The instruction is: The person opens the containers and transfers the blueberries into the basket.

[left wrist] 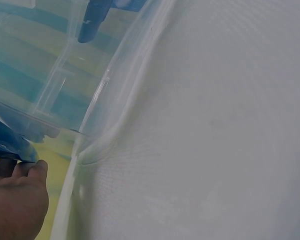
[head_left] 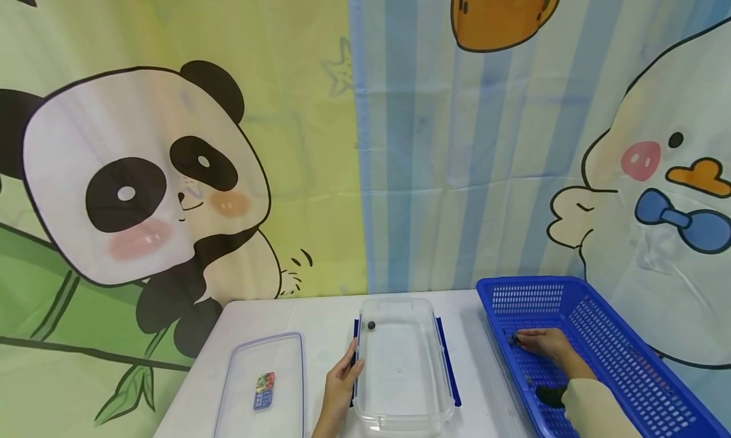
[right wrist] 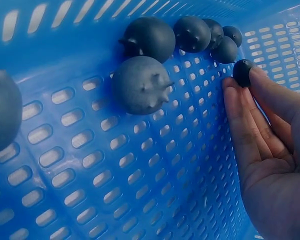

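My right hand (head_left: 542,344) is inside the blue basket (head_left: 533,282), near its left wall. Between thumb and fingertips it pinches a small dark blueberry (right wrist: 243,72). Several more blueberries (right wrist: 141,85) lie along the basket wall in the right wrist view, some showing their crowns. My left hand (head_left: 341,384) holds the left side of a clear plastic box (head_left: 400,419), with the thumb at the rim. In the left wrist view its fingers curl against the blue side latch (left wrist: 7,142). One blueberry (head_left: 371,325) lies in the box, toward the far left corner.
A clear lid (head_left: 240,362) with a pale blue edge and a small printed label lies left of the box on the white table (head_left: 328,317). The box's right latch (head_left: 448,362) hangs outward. Behind the table hangs a printed cartoon curtain (head_left: 411,171).
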A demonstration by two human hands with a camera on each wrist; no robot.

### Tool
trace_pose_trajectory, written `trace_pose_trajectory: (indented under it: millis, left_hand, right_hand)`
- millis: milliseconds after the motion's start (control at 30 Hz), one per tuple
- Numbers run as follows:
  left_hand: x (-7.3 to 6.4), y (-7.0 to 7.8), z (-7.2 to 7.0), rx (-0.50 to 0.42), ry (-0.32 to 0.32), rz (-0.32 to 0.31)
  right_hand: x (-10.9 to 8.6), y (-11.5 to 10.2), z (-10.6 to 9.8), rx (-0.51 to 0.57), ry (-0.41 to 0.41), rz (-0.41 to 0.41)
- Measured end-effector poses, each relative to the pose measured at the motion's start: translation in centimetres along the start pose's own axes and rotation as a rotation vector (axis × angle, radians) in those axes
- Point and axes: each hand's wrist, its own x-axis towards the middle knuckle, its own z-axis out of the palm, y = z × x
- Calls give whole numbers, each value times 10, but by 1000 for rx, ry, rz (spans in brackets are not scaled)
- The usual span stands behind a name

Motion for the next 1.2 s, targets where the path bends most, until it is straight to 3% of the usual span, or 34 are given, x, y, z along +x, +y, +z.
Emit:
trace_pose_trajectory:
  millis: [200, 400, 567, 633, 733, 767, 867, 967, 1067, 1200]
  left_hand:
    - [1, 3, -2, 7, -10, 12]
    - [2, 5, -4, 21, -5, 34]
    - [5, 7, -7, 36, -1, 32]
    - [5, 8, -9, 36, 4, 27]
    - [5, 9, -10, 37, 11, 41]
    - [5, 8, -11, 38, 11, 48]
    - [4, 6, -11, 28, 8, 68]
    - [4, 3, -10, 7, 1, 87]
    - [2, 5, -5, 3, -7, 93]
    - [-2, 0, 1, 9, -10, 80]
  right_hand:
    - [-1, -5, 3, -2, -1, -4]
    - [-1, -18, 2, 18, 59, -46]
    - [34, -30, -3, 103, 55, -161]
    - [48, -38, 3, 141, 8, -236]
    - [40, -74, 30, 149, -61, -351]
    - [30, -92, 44, 133, -81, -379]
    - [-4, -141, 89, 106, -150, -427]
    - [-20, -164, 133, 131, -230, -427]
    - [-22, -166, 175, 159, -282, -367]
    - [-16, -147, 226, 166, -264, -255]
